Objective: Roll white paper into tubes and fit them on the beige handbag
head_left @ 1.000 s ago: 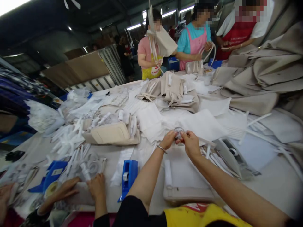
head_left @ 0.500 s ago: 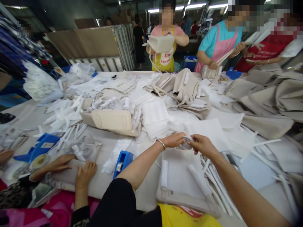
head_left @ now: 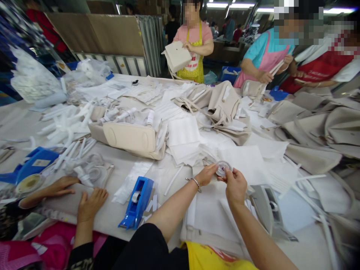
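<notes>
The left hand (head_left: 207, 174) gripped the left edge of a round coil (head_left: 224, 167); the right hand (head_left: 236, 184) pinched its near right edge, white sheets (head_left: 243, 159) lying beyond.

tube lights (head_left: 242, 5), dim background, blurred edges

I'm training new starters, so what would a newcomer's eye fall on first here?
Most vivid is the blue tape dispenser on the pale table, at lower left of centre. Just right of centre, the left hand and right hand hold a round, translucent item. Beige bags lie heaped along the right edge.
</notes>
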The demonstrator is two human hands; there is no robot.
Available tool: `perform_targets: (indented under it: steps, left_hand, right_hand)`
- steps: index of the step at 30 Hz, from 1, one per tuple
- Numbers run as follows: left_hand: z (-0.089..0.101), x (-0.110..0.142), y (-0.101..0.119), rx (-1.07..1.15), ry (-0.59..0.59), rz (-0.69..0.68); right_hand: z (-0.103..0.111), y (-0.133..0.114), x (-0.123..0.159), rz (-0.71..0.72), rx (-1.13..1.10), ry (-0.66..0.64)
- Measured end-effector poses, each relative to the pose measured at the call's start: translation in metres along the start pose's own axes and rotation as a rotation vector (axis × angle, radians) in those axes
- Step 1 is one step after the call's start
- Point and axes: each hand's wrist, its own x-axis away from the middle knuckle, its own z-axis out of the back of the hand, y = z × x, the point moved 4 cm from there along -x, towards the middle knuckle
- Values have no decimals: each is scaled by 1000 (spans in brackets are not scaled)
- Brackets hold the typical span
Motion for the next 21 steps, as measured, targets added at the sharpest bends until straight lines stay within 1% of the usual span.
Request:
perform_targets:
  steps: [1, 2, 4, 6, 7, 9, 11, 13, 14, 16, 18, 21]
  left_hand:
    - [2, -1, 0, -28, -25, 8]
    - [5, -2, 0, -61, -73, 29]
    - [14, -6, 0, -156, -187, 71]
    - [23, -9, 1, -264, -290, 82]
    - [25, -10, 3, -323, -337, 66]
    - [24, -11, 7, -452, -429, 1]
    - [17, -12, 10, -546, -506, -70]
    - [11, -12, 11, -583, -537, -113]
    - [10, -13, 10, -576, -535, -120]
    - [11, -13, 6, -511, -520, -118]
    - [15, -10, -1, -393, -496, -112]
    - [21, -3, -17, -236, -410, -90]
  right_hand:
    - [-2, 4, 5, 4, -10, 11]
    - [-3, 7, 9, -3, -9, -14]
    - [-5, 9, 12, -42, 61, -166]
    - [-2, 2, 8, -59, 231, -349]
    - [1, -4, 4, -47, 327, -418]
    - [7, -17, -8, -18, 495, -507]
    - [9, -25, -17, -35, 625, -609]
    - [8, -26, -21, -76, 731, -680]
    - [8, -25, -21, -82, 764, -685]
    - [6, -19, -21, -70, 747, -622]
    - [5, -9, -19, -94, 613, -515]
    - [4, 13, -16, -184, 344, -356]
